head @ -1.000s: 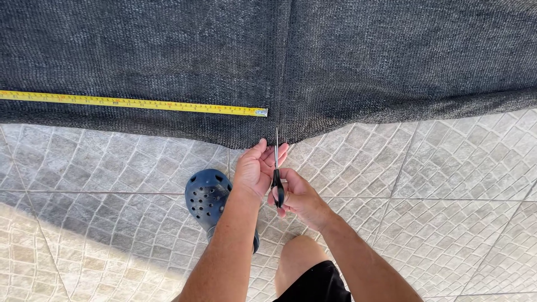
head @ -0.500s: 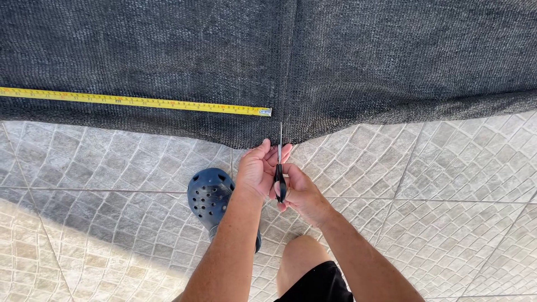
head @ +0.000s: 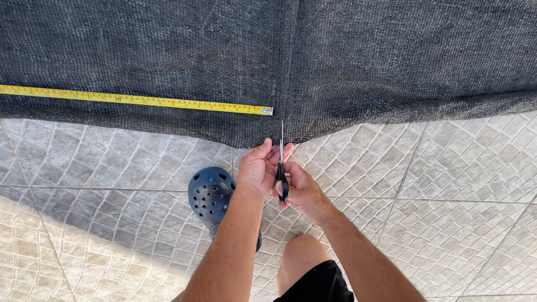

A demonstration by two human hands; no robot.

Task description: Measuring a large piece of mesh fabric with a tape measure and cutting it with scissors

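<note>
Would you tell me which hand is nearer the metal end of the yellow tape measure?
Left. The left hand sits just below the tape measure's end; the right hand is lower, holding scissors.

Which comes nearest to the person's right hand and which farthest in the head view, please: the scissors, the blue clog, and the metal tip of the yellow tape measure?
1. The scissors: held in the right hand, blades pointing at the dark mesh cloth.
2. The blue clog: on the tiled floor, to the left, beyond the left hand.
3. The tape measure tip: up on the cloth, farthest.
</note>
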